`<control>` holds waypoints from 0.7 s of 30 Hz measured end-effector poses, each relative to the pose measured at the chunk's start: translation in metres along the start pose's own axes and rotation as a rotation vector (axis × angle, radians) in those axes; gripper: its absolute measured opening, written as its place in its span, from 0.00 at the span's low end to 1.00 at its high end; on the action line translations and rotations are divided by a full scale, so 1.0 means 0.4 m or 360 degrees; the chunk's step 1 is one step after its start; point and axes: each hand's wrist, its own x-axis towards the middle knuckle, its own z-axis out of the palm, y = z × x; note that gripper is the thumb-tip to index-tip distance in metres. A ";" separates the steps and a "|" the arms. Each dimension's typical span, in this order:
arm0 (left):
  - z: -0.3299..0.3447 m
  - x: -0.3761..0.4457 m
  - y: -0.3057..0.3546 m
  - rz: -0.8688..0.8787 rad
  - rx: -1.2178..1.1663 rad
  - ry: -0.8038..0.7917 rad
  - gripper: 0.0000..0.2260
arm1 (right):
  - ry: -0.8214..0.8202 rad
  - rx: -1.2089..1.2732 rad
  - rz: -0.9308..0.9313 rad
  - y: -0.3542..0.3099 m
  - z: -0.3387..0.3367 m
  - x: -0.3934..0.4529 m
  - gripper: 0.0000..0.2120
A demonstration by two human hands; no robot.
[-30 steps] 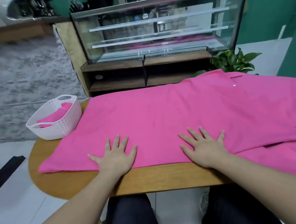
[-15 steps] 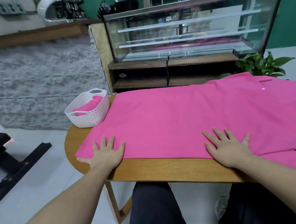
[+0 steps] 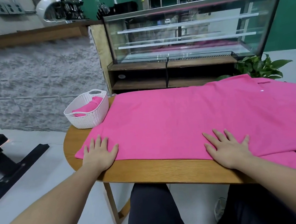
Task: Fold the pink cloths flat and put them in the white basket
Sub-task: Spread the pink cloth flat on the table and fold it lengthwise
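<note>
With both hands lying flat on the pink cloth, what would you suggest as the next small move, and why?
Probably pinch the near edge with both hands and fold it away toward the far edge. The left hand and right hand press flat near that edge, the pink cloth lies spread smooth over the table, and the white basket is far narrower.

Bright, even light; wide-angle edge bending

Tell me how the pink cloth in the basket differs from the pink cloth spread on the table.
The cloth in the white basket is bunched into a small bundle; the spread cloth lies flat and covers most of the wooden table. Nothing touches the bundle; the left hand and right hand press flat on the spread cloth's near edge. Both are the same bright pink.
</note>
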 end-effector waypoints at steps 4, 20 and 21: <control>0.001 -0.016 0.027 0.0203 -0.0029 0.0006 0.25 | -0.0006 0.0006 -0.0008 -0.002 -0.002 -0.001 0.26; 0.077 -0.201 0.536 0.0941 -0.0037 -0.0126 0.27 | 0.0062 0.0245 -0.0130 0.015 -0.034 -0.014 0.29; 0.082 -0.208 0.562 0.0990 -0.0031 -0.0147 0.28 | 0.0134 0.0309 -0.0107 0.040 -0.041 -0.017 0.29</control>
